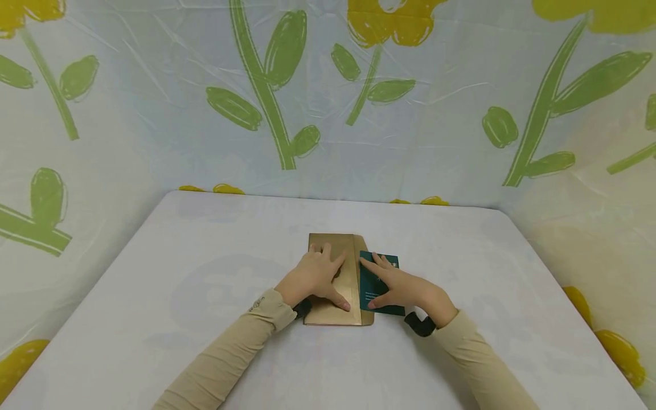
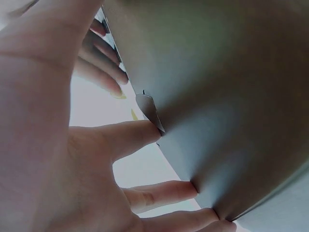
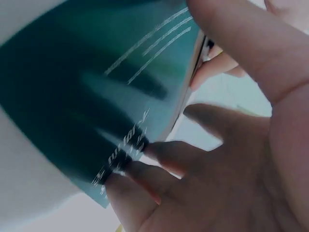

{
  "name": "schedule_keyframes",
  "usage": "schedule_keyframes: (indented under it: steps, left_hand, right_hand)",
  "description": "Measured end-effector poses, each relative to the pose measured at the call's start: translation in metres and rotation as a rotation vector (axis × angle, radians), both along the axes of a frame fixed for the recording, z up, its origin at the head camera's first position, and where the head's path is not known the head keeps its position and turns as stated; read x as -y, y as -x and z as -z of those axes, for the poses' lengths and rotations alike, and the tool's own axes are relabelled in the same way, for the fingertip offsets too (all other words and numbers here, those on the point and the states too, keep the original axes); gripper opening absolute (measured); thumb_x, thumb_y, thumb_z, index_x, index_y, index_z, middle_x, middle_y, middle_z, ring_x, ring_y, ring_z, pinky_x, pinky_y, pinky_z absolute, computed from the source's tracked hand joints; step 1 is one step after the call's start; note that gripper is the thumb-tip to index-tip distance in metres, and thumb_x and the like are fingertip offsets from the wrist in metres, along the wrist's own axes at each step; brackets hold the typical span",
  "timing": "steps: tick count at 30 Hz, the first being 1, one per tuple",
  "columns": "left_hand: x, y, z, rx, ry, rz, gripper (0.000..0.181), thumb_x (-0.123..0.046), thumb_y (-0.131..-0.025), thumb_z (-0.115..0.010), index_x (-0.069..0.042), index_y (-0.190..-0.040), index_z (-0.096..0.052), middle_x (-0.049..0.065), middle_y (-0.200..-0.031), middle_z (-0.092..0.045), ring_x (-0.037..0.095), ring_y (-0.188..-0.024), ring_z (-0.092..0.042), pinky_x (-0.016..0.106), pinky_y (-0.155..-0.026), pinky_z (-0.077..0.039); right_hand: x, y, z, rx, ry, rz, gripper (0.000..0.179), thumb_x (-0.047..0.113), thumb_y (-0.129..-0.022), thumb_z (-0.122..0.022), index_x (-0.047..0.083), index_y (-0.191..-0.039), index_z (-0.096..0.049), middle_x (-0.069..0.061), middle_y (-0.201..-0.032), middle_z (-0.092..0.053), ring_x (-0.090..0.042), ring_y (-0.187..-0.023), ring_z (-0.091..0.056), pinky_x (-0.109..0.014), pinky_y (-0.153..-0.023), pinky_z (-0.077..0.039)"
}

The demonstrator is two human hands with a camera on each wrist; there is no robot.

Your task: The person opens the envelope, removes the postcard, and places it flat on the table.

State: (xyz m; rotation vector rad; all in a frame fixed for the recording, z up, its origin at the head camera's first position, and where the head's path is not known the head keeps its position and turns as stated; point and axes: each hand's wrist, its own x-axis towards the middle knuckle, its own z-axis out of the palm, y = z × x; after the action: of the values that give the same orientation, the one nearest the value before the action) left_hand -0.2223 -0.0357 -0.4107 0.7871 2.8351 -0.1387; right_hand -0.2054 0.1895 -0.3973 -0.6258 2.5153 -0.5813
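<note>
A gold paper envelope (image 1: 333, 316) lies flat on the table, its flap opened out to the right. My left hand (image 1: 315, 276) rests on the envelope with fingers and thumb spread, fingertips pressing the paper. A small dark cutout or mark in the paper shows beside that hand. Over the flap lies a dark green card or thin booklet (image 1: 366, 279) with white print, its left edge close to the envelope's mouth. My right hand (image 1: 405, 286) touches the green piece from above, fingers spread, thumb near its lower left. Whether any of it sits inside the envelope I cannot tell.
The table (image 1: 230, 353) has a white cover with faint printed shapes. A hanging cloth (image 1: 425, 142) with yellow flowers and green stems surrounds its back and sides. Dark wrist bands (image 1: 420, 324) sit below both hands.
</note>
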Motion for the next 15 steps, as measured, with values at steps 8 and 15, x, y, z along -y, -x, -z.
schedule_keyframes:
  steps: [8, 15]
  left_hand:
    - [-0.001, -0.001, 0.000, 0.002, -0.016, 0.003, 0.130, -0.090, -0.060, -0.062, -0.017, -0.159, -0.023, 0.023, -0.146, -0.036, 0.044, -0.131, -0.046, 0.052, -0.115, -0.027]
    - [-0.001, 0.000, -0.001, -0.011, 0.018, -0.002, 0.129, -0.091, -0.060, -0.060, -0.018, -0.160, -0.022, 0.023, -0.148, -0.035, 0.045, -0.133, -0.043, 0.049, -0.112, -0.034]
  right_hand:
    - [-0.004, 0.001, 0.000, 0.035, -0.016, -0.002, 0.092, 0.034, -0.086, -0.079, 0.013, -0.158, -0.026, -0.020, -0.164, 0.002, -0.045, -0.148, -0.003, -0.067, -0.109, -0.024]
    - [-0.013, 0.007, -0.001, 0.050, -0.025, -0.006, 0.091, 0.031, -0.084, -0.081, 0.015, -0.157, -0.029, -0.019, -0.165, 0.001, -0.046, -0.148, -0.005, -0.066, -0.109, -0.026]
